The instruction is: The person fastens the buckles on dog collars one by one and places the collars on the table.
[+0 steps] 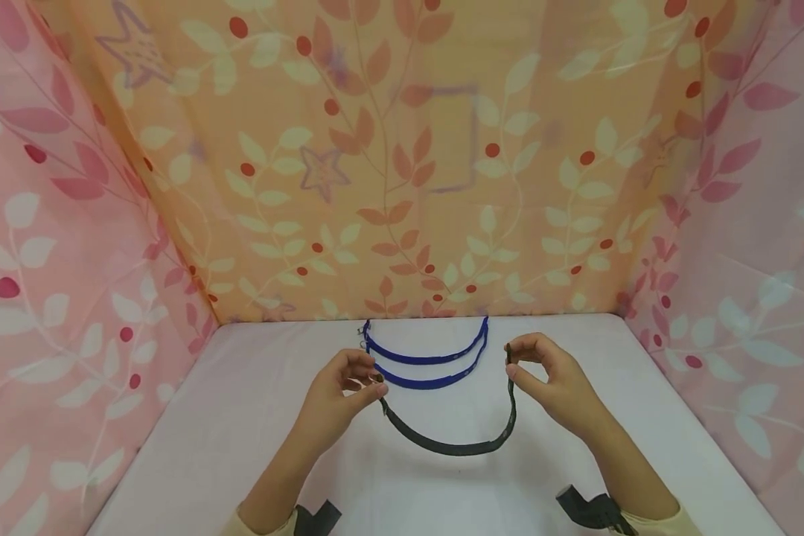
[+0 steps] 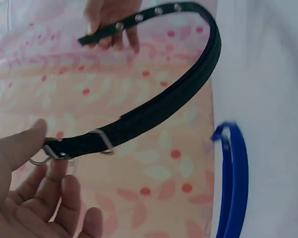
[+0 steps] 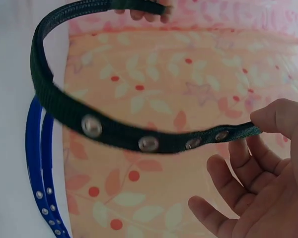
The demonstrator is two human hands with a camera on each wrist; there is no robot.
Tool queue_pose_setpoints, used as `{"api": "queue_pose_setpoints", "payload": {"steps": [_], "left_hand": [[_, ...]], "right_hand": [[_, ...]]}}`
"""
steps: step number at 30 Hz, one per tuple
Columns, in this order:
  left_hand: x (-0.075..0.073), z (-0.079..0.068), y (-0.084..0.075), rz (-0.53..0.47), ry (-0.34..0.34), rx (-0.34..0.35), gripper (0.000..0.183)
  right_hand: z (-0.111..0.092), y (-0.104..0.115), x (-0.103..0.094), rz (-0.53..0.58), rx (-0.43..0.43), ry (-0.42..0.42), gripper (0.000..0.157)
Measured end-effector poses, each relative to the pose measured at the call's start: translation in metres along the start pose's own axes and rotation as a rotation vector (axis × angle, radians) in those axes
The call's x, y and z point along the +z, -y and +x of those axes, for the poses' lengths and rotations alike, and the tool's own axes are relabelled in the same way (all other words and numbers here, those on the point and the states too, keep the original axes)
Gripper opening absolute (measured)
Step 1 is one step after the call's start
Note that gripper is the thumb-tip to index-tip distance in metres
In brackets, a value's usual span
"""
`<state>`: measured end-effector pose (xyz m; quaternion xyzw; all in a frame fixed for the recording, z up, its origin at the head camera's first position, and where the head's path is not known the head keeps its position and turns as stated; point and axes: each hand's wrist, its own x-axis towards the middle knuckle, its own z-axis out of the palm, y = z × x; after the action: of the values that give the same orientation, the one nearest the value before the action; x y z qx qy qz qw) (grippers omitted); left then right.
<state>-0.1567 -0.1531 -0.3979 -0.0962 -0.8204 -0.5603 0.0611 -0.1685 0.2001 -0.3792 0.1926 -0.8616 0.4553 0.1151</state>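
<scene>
1. Left hand (image 1: 338, 391) pinches the dark strap (image 1: 452, 448) by its buckle end (image 2: 69, 147).
2. Right hand (image 1: 557, 381) pinches its holed end (image 3: 208, 140).
3. It sags between them, lengthwise left to right; two blue straps (image 1: 423, 384) lie beyond, by the far edge of the desk (image 1: 254, 387).

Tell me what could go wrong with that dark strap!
The dark strap might slip, since the left hand and the right hand pinch only its ends. It could also tangle if it landed on the blue straps lying beyond it, towards the back of the table.
</scene>
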Motion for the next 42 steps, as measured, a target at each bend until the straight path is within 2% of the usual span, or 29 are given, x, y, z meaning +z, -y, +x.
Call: {"api": "queue_pose_setpoints", "payload": {"steps": [3,6,13,17,22,30,37,39,42], "left_hand": [[0.010,-0.007,-0.010,-0.107,-0.007,-0.005,0.033],[0.019,-0.012,-0.019,-0.141,-0.019,0.019,0.029],[0.036,-0.025,-0.036,0.001,-0.023,0.080,0.030],[0.041,-0.032,-0.037,0.016,-0.035,0.110,0.032],[0.047,-0.036,-0.033,0.010,-0.036,0.136,0.027],[0.045,-0.042,-0.031,-0.032,0.036,0.135,0.024],[0.046,-0.041,-0.031,-0.084,0.113,0.091,0.023],[0.048,-0.041,-0.030,-0.094,0.134,0.078,0.023],[0.049,-0.040,-0.028,-0.115,0.145,0.079,0.021]], "right_hand": [[-0.002,0.011,0.005,0.009,-0.026,0.002,0.019],[-0.002,0.020,0.010,-0.009,-0.078,0.002,0.019],[-0.007,0.035,0.029,-0.029,-0.269,0.012,0.028],[-0.012,0.039,0.040,-0.058,-0.333,0.032,0.025],[-0.012,0.042,0.050,-0.027,-0.432,0.062,0.020],[-0.016,0.043,0.065,0.031,-0.649,0.041,0.029],[-0.013,0.046,0.068,-0.003,-0.709,0.011,0.027],[-0.013,0.048,0.067,-0.011,-0.706,0.017,0.025],[-0.016,0.050,0.064,-0.051,-0.648,0.043,0.023]]}}
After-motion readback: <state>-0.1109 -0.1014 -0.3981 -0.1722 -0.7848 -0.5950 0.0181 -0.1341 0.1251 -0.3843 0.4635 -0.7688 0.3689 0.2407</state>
